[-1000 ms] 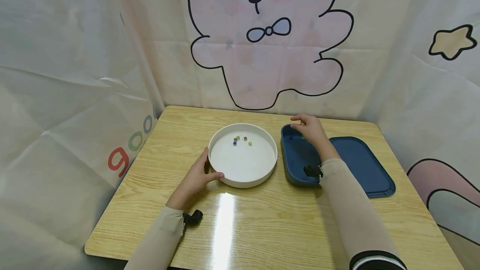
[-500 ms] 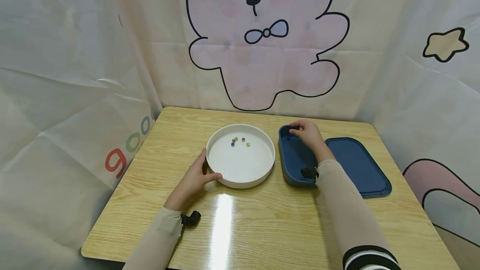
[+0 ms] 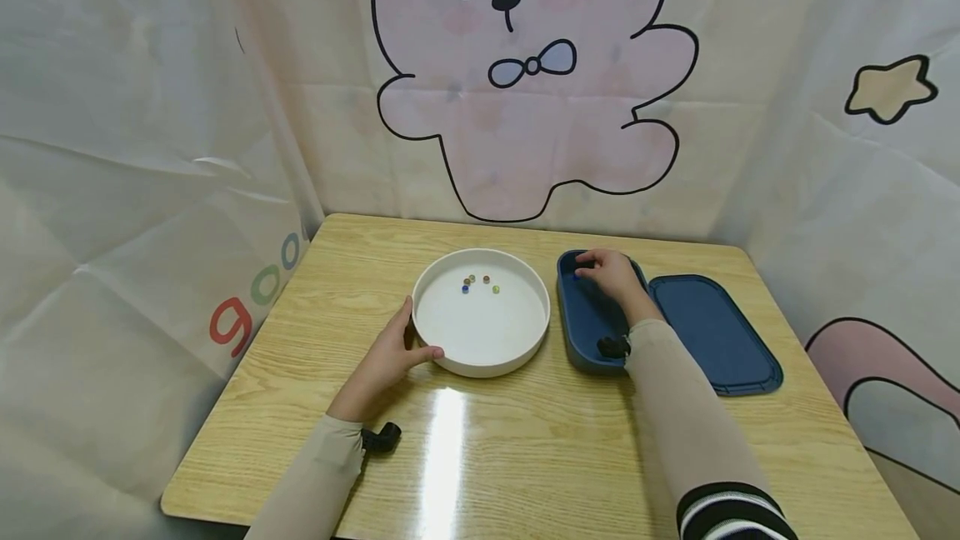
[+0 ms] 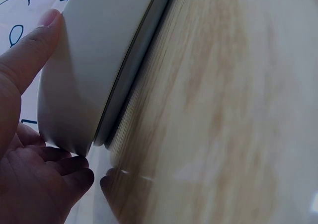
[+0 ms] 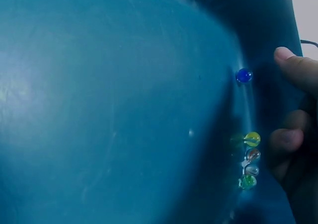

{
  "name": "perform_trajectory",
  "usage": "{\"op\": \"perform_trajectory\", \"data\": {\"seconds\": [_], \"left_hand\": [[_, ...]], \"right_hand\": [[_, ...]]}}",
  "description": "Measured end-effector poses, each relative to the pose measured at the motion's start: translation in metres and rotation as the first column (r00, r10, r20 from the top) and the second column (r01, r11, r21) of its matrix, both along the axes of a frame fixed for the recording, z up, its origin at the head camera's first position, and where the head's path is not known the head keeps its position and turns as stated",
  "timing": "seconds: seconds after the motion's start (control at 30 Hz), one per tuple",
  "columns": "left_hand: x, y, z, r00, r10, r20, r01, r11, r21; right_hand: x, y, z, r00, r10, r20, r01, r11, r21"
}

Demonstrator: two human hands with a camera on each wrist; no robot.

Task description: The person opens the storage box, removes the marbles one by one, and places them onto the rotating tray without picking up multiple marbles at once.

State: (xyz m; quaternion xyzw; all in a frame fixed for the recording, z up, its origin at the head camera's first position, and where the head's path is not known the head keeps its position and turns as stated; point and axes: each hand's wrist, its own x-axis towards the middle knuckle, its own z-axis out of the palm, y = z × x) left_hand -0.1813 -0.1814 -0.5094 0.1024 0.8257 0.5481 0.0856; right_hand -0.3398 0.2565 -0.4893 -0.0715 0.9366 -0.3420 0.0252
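My left hand (image 3: 385, 363) holds the left side of a round white dish (image 3: 482, 340), thumb at its near wall and fingers along the side. Several small marbles lie in that dish, among them a blue marble (image 3: 465, 289) and a yellow one (image 3: 496, 289). Inside the far end of a dark blue box (image 3: 592, 319) is my right hand (image 3: 611, 275). In the right wrist view its thumb and fingers are apart, holding nothing visible. Close by sit another blue marble (image 5: 244, 76) and a row with a yellow-streaked marble (image 5: 252, 139) and a green marble (image 5: 247, 181).
A flat blue lid (image 3: 720, 336) lies right of the box on the wooden table (image 3: 525, 457). Curtains with a cartoon bear (image 3: 525, 132) hang behind the table and at its sides. Each wrist wears a small black camera (image 3: 382, 438).
My right hand has dipped lower into the box's far end, closer to the blue marble there. The left hand keeps its hold on the dish. The view has shifted slightly.
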Motion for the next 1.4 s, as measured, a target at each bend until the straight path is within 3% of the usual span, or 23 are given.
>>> {"op": "perform_trajectory", "data": {"seconds": [0.63,1.1,1.4], "left_hand": [[0.001,-0.003,-0.002,1.000,0.012,-0.002,-0.012,1.000,-0.009],[0.002,-0.003,0.003,1.000,0.002,0.006,-0.002,1.000,-0.018],[0.000,-0.003,0.002,1.000,0.014,0.012,-0.013,0.999,-0.046]], "right_hand": [[-0.001,-0.001,-0.011,0.988,-0.004,0.157,-0.009,0.997,0.082],[-0.004,0.000,-0.010,0.991,0.001,0.130,-0.014,0.995,0.099],[0.000,-0.002,0.018,1.000,0.007,0.022,-0.008,0.997,0.073]]}}
